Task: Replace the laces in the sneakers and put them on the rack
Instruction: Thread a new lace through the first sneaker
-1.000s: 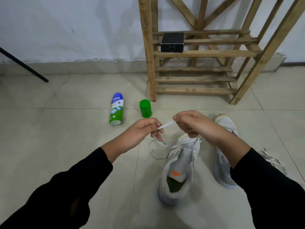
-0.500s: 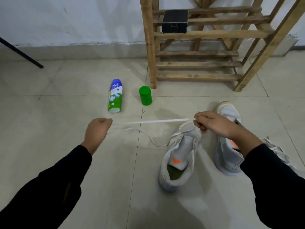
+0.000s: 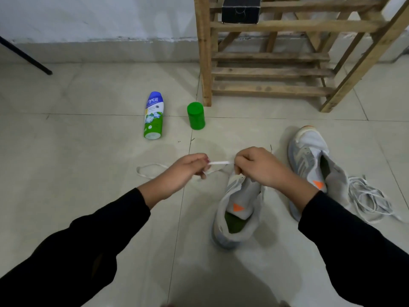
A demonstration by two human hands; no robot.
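**On the tiled floor: one lace held between both hands over the near sneaker**

Black sleeves (image 3: 88, 240) come in from both lower corners.

Near sneaker (image 3: 238, 220): pale grey, standing on the floor (image 3: 88, 173), heel toward the camera, opening upward. It has a green insole and an orange triangle on the tongue. Its toe end is hidden under the right hand.

Right hand (image 3: 263, 169): just above the front of that sneaker, fingers curled, grip closed on a flat white lace (image 3: 221, 162).

Left hand (image 3: 188, 171): just to the left of the right hand, apart from it. Thumb and fingers pinch the same lace, grip closed.

A short stretch of lace runs straight between the two grips. A second strand sags below it toward the sneaker's front. Cannot tell whether it passes through an eyelet. Past the left hand the lace lies in a slack loop on the floor.

Second sneaker (image 3: 309, 156): right of the right hand, toe pointing away, tongue flopped open, orange mark showing.

Tangle of white laces (image 3: 367, 200): on the floor, just beside the second sneaker's right flank.

Bottle (image 3: 153, 116): farther off, lying on its side, blue end toward the wall (image 3: 88, 16), green end nearer.

Green cylinder (image 3: 195, 116): upright, near the bottle's right.

Rack (image 3: 272, 72): wooden, slatted, behind the cylinder by the wall.

Black box (image 3: 240, 8): sits on an upper slat of the rack.

Black pole (image 3: 24, 56): slants to the floor at far left.
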